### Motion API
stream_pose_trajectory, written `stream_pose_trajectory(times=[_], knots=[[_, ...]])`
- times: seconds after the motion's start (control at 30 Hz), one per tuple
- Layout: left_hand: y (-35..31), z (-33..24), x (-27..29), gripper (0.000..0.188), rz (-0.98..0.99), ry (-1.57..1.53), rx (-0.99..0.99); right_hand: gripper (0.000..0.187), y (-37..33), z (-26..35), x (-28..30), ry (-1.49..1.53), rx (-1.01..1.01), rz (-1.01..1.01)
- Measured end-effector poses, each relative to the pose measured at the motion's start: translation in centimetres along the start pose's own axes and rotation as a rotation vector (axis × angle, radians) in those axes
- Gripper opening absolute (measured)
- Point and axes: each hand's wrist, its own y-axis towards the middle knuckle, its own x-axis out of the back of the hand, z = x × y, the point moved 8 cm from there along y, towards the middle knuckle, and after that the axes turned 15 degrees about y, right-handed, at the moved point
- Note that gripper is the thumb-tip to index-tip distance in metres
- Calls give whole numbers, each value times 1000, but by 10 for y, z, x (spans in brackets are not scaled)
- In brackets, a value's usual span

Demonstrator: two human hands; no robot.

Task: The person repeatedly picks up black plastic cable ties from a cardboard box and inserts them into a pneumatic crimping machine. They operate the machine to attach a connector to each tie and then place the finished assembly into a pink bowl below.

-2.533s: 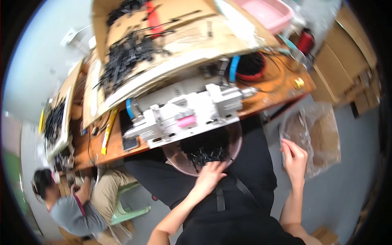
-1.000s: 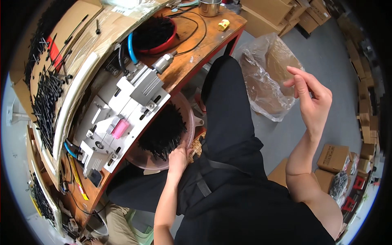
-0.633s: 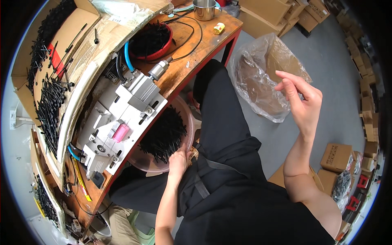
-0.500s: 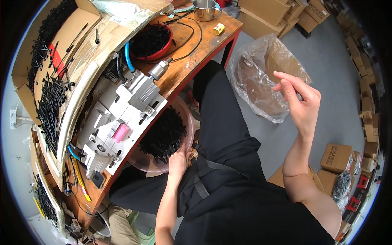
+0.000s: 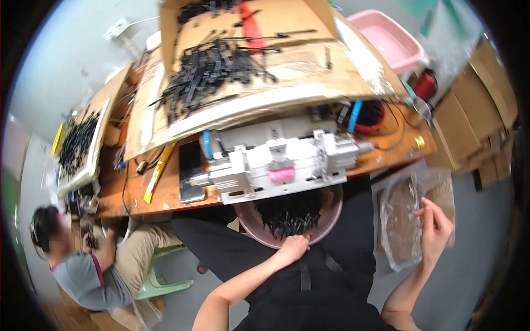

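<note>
My left hand (image 5: 294,247) is closed at the near rim of a pink basin (image 5: 256,234) between my legs. Many short black plastic parts (image 5: 290,215), thin and stick-like, fill the basin. Off to the right, my right hand (image 5: 436,227) hangs in the air with loosely bent fingers apart and nothing seen in them. Below it, a cardboard box lined with clear plastic (image 5: 403,220) stands on the floor. Directly above the basin, a metal fixture (image 5: 284,168) with a pink block (image 5: 281,175) sits at the table edge.
A cardboard tray (image 5: 303,63) heaped with long black parts (image 5: 212,74) stands behind the fixture. On the wooden table (image 5: 118,193) lie a phone (image 5: 191,171) and a yellow strip (image 5: 158,174). A co-worker (image 5: 94,265) sits at the left. Cardboard cartons (image 5: 475,105) stand far right.
My view has swung left, bringing the co-worker in and levelling the table. My left hand stays at the basin's rim; my right hand stays raised near the plastic-lined box.
</note>
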Motion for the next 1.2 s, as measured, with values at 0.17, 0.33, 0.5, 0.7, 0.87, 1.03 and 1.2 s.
stream_pose_trajectory(times=[0.17,0.33,0.5,0.7,0.87,1.03,1.2], knots=[[-21,-14,30,33,-90,-121,-165,20,41,77,-114,31,403,314],[-99,44,281,37,-773,-263,-71,20,67,148,-243,78,820,638],[-122,184,402,21,-1212,222,510,10,99,197,-381,-27,1082,650],[-78,245,419,17,-907,68,505,24,116,196,-441,-377,1016,854],[-33,210,431,17,-1021,238,216,17,153,167,-394,-321,1077,774],[-5,209,443,35,-792,127,169,15,186,146,-348,-165,1037,818],[-25,215,447,26,-899,295,180,9,200,156,-313,-4,1014,782]])
